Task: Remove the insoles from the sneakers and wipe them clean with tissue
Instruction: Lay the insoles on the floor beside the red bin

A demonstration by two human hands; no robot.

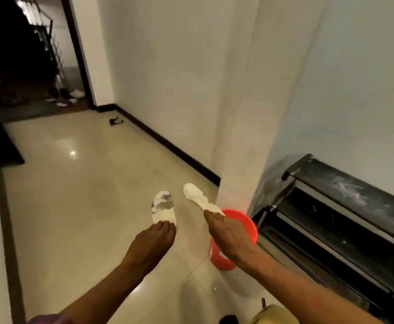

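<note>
The left hand [155, 239] pinched the narrower end of a grey-stained insole [163, 206], and the right hand [228, 235] pinched the end of a cleaner insole [197, 197]. Both hung in the air above the tiled floor [79, 206], near a red plastic container [249, 226]. They looked light, thin and floppy. For wiping, laying one flat across a palm would probably serve better than pinching its end.

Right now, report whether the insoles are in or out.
Out: left hand holds the stained insole, right hand the plain insole, both bare.
</note>
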